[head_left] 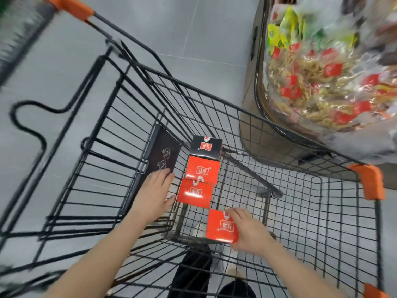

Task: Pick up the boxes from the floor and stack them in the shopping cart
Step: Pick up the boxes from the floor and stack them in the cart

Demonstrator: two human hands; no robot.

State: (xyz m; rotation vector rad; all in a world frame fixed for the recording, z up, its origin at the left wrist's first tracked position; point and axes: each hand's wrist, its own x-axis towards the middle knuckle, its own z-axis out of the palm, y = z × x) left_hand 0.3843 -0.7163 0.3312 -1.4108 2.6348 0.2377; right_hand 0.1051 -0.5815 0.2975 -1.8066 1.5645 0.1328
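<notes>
Placing is the step judged to be in hand: a red box [221,227] is held low inside the shopping cart [322,211] by the right hand [247,231], whose fingers are curled over its far edge while the thumb appears to be kept under its near corner. Whether the box already rests on the wire floor cannot be told. The left hand [153,195] is spread with straight fingers, nothing being gripped; its fingertips lie at the lower edge of the dark plastic flap [163,153] of the cart's child seat, and its thumb is just beside the nearest box of the row.

3 boxes are seen lying on the basket floor in a line running away from the person: a red one [194,193] nearest, a second red one [203,169] touching it, and a black one [206,146] at the far end. The held box sits to the right of, and nearer than, this row. No boxes on the tiled floor are shown, so how many are left cannot be told.

For the next move, the held box would have to be aligned with the row, or set flat on top of it if stacking is meant, and only then released. A display bin of packaged snacks [322,72] stands close beside the cart.
</notes>
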